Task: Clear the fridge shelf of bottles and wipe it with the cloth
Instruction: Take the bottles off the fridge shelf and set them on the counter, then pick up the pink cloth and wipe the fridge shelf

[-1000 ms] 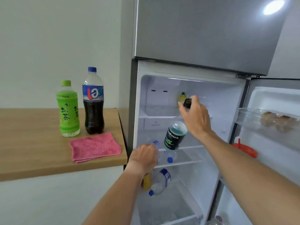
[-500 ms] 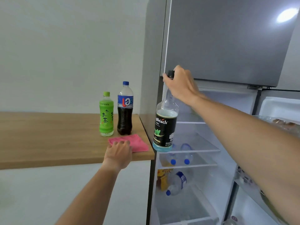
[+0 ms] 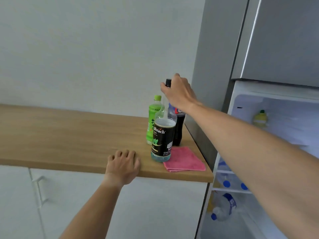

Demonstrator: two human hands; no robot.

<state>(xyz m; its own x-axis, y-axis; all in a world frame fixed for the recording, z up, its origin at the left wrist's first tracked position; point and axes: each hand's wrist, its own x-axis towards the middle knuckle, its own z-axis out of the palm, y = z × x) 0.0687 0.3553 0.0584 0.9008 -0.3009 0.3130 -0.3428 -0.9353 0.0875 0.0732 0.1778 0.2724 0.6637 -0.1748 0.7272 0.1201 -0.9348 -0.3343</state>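
Note:
My right hand (image 3: pixel 179 94) grips the neck of a tall black-labelled bottle (image 3: pixel 163 140) with blue liquid at its base, held upright over the wooden counter (image 3: pixel 69 135), just left of the pink cloth (image 3: pixel 183 160). Whether its base touches the counter I cannot tell. Behind it stand a green tea bottle (image 3: pixel 152 118) and a dark cola bottle (image 3: pixel 178 130). My left hand (image 3: pixel 123 165) rests flat on the counter's front edge, holding nothing. The open fridge (image 3: pixel 276 135) at right shows a small yellow bottle (image 3: pixel 259 118) on its upper shelf.
Several blue-capped water bottles (image 3: pixel 226 183) lie on the lower fridge shelves, another (image 3: pixel 222 207) below them. White cabinet doors with a handle (image 3: pixel 40 190) sit under the counter. The grey freezer door (image 3: pixel 284 40) is shut above. A white wall is behind the counter.
My right hand carried the black-labelled bottle out of the fridge and leftward to the counter beside the cloth. My left hand left the fridge shelf and came to rest on the counter edge.

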